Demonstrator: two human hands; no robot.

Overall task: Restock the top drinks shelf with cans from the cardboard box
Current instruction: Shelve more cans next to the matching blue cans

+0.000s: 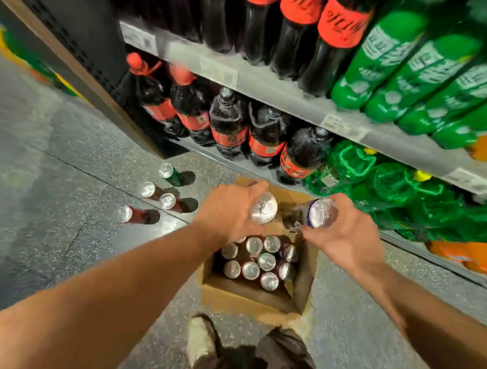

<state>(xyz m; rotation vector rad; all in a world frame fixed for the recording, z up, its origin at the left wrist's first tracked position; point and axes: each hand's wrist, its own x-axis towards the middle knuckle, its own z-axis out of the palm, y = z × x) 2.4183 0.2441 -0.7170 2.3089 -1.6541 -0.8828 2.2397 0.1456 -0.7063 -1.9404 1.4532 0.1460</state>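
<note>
An open cardboard box (253, 299) stands on the floor in front of the shelving, with several upright cans (260, 266) inside, silver tops showing. Above the box, my left hand (227, 209) grips one can (264, 208) by its side, top facing me. My right hand (348, 235) holds a second can (322, 214) with a dark blue body, just right of the first. Both cans hang clear of the box. The top shelf is out of view.
Several cans (156, 194) stand loose on the speckled floor to the left of the box. Two shelves hold dark cola bottles (284, 28) and green bottles (417, 61); a grey shelf edge (305, 106) juts out above the box. My shoe (200, 337) is behind the box.
</note>
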